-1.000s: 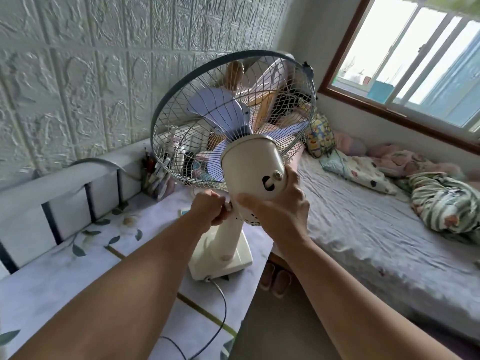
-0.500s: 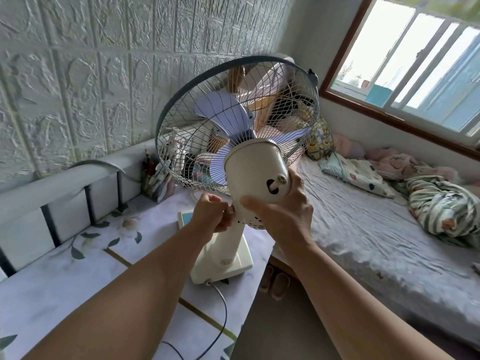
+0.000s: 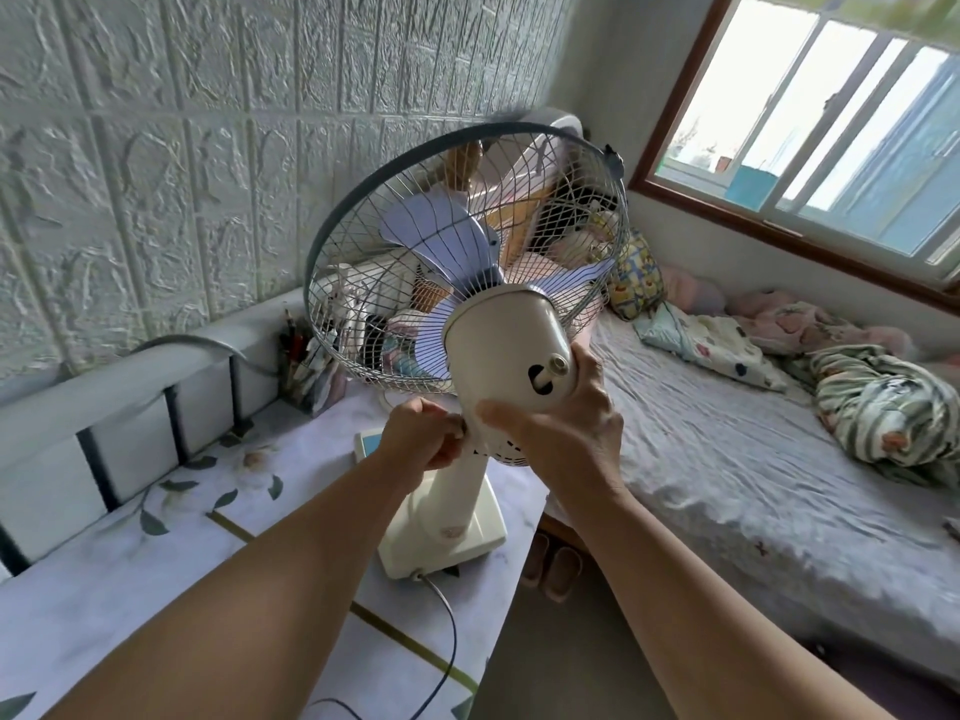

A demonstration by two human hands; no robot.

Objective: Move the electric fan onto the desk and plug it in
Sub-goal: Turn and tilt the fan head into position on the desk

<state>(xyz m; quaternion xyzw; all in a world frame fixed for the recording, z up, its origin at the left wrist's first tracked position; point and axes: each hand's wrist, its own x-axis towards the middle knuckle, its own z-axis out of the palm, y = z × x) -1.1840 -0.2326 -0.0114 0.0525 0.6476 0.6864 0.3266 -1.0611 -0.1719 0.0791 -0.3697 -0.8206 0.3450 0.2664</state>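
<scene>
Gripping the neck joint just under the motor housing, the left hand point(image 3: 423, 433) has its fingers curled tight around a small part there, though what exactly they pinch is hidden. The right hand point(image 3: 566, 428) cups the cream motor housing from below and behind, thumb laid across its underside and fingers wrapped around the far side. Between the two hands the electric fan point(image 3: 498, 356) stands upright on the table point(image 3: 130, 563), its square base point(image 3: 447, 537) resting near the table's right edge, the wire cage tilted up and away from the person toward the wall. A dark power cord point(image 3: 449, 641) leaves the rear of the base and trails back across the floral tablecloth toward the camera; its plug is out of view. A holder of pens point(image 3: 306, 363) sits behind the cage by the wall. To the right lies a bed point(image 3: 727, 485) with crumpled blankets, and a pair of slippers point(image 3: 553, 563) rests on the floor between table and bed.
</scene>
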